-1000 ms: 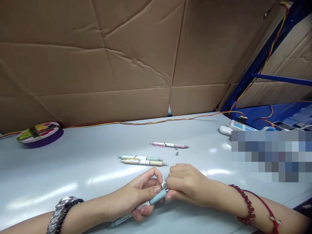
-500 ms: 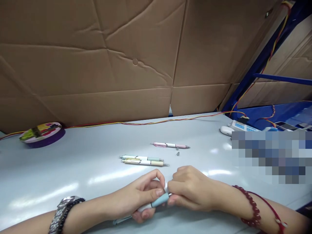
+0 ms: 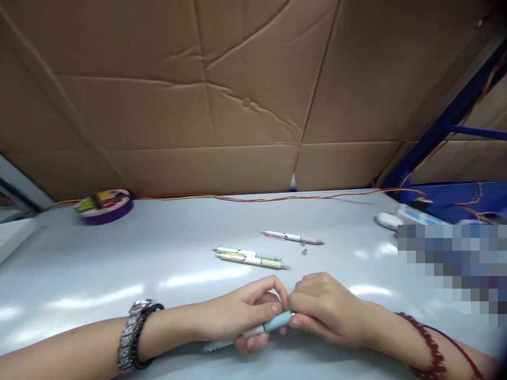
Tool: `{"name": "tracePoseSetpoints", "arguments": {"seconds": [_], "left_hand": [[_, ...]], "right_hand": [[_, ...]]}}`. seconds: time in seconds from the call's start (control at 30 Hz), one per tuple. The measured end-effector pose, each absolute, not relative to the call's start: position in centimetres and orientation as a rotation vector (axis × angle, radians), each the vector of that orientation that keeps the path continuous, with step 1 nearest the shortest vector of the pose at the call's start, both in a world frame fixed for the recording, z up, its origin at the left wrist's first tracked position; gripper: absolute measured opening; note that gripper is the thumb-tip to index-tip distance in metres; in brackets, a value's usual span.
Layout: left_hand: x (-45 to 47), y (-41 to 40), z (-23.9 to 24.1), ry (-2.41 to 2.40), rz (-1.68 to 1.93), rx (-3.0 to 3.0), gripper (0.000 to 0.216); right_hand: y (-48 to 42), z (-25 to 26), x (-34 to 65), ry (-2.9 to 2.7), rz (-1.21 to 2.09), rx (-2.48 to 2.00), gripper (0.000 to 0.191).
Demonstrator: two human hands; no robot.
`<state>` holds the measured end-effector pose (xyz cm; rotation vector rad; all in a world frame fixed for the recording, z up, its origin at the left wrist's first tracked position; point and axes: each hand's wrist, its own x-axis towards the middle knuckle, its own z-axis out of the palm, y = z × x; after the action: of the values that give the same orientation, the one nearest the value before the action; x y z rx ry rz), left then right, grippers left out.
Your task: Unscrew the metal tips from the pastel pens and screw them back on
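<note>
A pen with a light blue grip and a white barrel [image 3: 278, 321] lies tilted across my left hand [image 3: 257, 311], whose fingers are wrapped round it. My right hand [image 3: 327, 311] pinches the silver tip end of the same pen, its knuckles close to my left fingertips. What else may sit between the fingertips is hidden. Below my left palm a pale blue end piece [image 3: 217, 345] shows; I cannot tell whether it belongs to this pen. Just beyond my hands lie a green-and-white pen [image 3: 247, 254] and a yellow-and-white pen [image 3: 253, 260], side by side.
Farther back lies a pink-and-white pen [image 3: 292, 237], with two small grey bits [image 3: 304, 252] near it. A round purple box [image 3: 109, 214] stands at the back left. Red and yellow wires [image 3: 245, 199] run along the cardboard wall [image 3: 178, 116]. A white mouse [image 3: 388, 220] rests at right.
The view has turned left, so everything sits farther right in the picture. Both hands keep their hold on the pen. The pale sliver between the fingertips shows less now.
</note>
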<state>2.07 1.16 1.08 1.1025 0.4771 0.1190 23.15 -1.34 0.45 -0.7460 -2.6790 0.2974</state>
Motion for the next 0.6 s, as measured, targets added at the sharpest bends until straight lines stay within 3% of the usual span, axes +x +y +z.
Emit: {"name": "tracePoseSetpoints", "arguments": {"seconds": [0.1, 0.3, 0.43, 0.6], "left_hand": [[2.4, 0.9, 0.9, 0.559, 0.172, 1.098, 0.03], [3.1, 0.8, 0.2, 0.592, 0.2, 1.196, 0.033], [3.4, 1.0, 0.9, 0.578, 0.236, 1.281, 0.033], [3.5, 1.4, 1.1, 0.647, 0.343, 1.515, 0.03]], "right_hand": [[-1.4, 0.5, 23.1, -2.661, 0.373, -0.833, 0.06], [-0.9, 0.0, 23.7, -2.667, 0.355, -0.881, 0.047], [-0.3, -0.3, 24.0, -2.621, 0.233, -0.773, 0.055], [0.1, -0.7, 23.9, -2.525, 0.253, -0.976, 0.064]]}}
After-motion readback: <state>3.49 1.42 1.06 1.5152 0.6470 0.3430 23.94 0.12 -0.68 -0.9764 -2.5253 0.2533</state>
